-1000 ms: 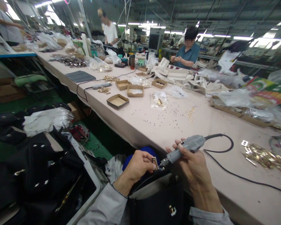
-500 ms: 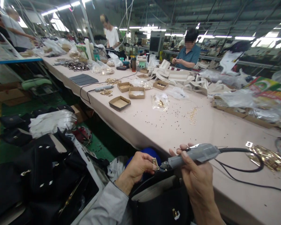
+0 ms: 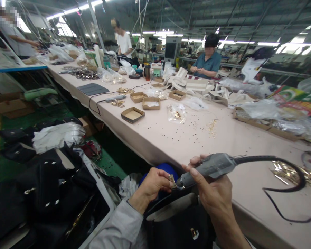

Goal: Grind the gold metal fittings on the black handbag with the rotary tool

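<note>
My left hand (image 3: 154, 185) pinches a small gold metal plate (image 3: 171, 180) at the upper edge of a black handbag (image 3: 180, 224). Wrapped round a grey electric screwdriver (image 3: 209, 169), my right hand (image 3: 214, 192) holds it almost level, tip pointing left. The tip meets or nearly meets the gold plate; exact contact is too small to tell. A dark cable runs from the tool's rear to the right. The bag sits below both hands, its pale lining showing and a gold clasp (image 3: 194, 233) on its front.
A long pink-covered table (image 3: 155, 138) bears small cardboard boxes (image 3: 132, 114), scattered dark screws and a heap of gold plates (image 3: 290, 174). Black bags fill a white-rimmed bin (image 3: 101, 183) at left. Another grey screwdriver (image 3: 115, 98) lies further off. Across the table works a person (image 3: 208, 62).
The screwdriver's rear has swung slightly up and left with my right hand, its tip shifting closer to the plate. Its cable now loops higher. My left hand has hardly moved.
</note>
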A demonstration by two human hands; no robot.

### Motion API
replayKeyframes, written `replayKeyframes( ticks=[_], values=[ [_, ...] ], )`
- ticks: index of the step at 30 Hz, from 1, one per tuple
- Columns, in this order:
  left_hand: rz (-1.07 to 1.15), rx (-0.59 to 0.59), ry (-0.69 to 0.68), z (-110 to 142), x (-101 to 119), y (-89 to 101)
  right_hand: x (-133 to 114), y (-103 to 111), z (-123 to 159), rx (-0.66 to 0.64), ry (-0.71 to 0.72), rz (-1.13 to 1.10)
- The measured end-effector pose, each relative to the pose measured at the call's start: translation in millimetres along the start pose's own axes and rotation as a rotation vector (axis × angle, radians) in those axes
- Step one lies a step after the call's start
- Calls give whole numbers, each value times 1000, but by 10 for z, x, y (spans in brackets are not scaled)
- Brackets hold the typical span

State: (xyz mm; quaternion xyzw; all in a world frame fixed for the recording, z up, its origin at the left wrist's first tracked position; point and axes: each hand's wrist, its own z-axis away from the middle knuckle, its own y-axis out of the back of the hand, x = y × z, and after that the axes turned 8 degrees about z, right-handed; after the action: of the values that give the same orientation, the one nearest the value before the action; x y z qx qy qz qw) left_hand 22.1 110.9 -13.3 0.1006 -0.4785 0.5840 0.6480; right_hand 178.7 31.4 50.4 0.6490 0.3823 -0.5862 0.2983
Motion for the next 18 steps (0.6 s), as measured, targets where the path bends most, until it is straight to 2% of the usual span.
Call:
replayKeyframes(
  ticks=[3,7,18],
  values=[
    [0,-5,-4,12,-11,-6,-86,-30,-15,-49,12,112],
    [19,-7,-11,33,-13,-7,-148,-66,-27,-129,35,117],
    [29,-61,-64,-51,-123,-2,-315,-81,-43,-507,84,175]
  ],
)
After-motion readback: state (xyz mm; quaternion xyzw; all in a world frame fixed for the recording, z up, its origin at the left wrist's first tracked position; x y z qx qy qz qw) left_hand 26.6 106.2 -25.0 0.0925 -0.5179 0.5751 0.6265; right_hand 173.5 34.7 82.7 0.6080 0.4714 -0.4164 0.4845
